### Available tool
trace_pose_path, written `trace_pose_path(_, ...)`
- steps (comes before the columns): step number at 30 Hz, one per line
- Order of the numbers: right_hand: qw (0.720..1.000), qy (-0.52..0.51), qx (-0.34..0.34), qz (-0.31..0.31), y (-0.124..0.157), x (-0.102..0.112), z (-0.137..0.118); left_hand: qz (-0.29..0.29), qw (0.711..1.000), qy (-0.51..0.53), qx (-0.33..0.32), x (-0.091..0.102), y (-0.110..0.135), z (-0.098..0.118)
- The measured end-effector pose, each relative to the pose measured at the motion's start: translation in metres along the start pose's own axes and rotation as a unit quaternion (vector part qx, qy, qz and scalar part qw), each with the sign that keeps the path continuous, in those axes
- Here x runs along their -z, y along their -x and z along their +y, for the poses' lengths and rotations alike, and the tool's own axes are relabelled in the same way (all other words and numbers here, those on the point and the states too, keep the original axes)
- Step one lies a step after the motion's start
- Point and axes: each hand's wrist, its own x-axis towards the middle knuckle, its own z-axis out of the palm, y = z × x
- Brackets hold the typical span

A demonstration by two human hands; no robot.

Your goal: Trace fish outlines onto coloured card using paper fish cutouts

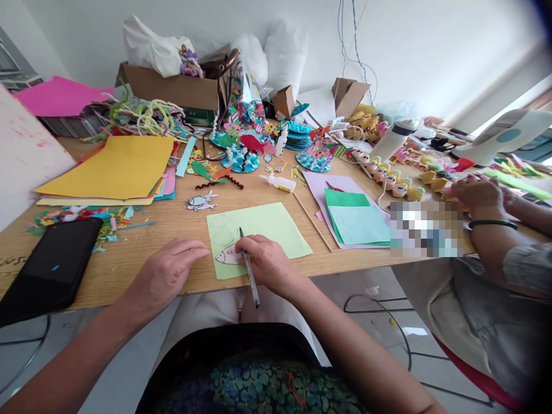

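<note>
A light green sheet of paper (267,227) lies near the front edge of the wooden table (142,241), with faint pencil outlines on its left part. A small paper fish cut-out (226,255) rests on the sheet's lower left. My right hand (267,261) is closed around a pen (249,270), its tip touching the green sheet just above the fish. My left hand (170,273) lies on the table, fingers curled loosely and reaching the sheet's left edge, holding nothing.
A black phone (52,267) lies at front left. Yellow and coloured paper (112,167), a glue bottle (278,183), a thin stick (313,221), green sheets (356,218) and decorated paper plates (241,158) fill the table. Another person's hand (480,195) works at the right.
</note>
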Motion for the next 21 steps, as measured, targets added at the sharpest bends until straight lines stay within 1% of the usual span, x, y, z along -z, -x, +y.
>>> trace_pose_path(5,1.000,-0.002,-0.001,0.007,0.000,-0.001,0.000,-0.034,0.999,0.020,-0.031,-0.007,-0.007,0.004)
trace_pose_path(9,1.000,-0.020,0.004,0.014,0.000,-0.003,0.003,-0.029,0.998,0.017,-0.059,-0.011,0.002,0.007)
trace_pose_path(13,0.999,-0.034,0.008,0.018,0.000,-0.003,0.005,-0.022,0.996,-0.011,-0.091,-0.015,0.011,0.009)
trace_pose_path(18,0.999,-0.041,0.009,0.022,-0.001,-0.003,0.005,-0.058,0.992,-0.047,-0.098,-0.022,0.010,0.010)
trace_pose_path(21,0.998,-0.056,0.006,0.025,-0.001,-0.003,0.005,-0.063,0.991,-0.055,-0.102,-0.024,0.008,0.010)
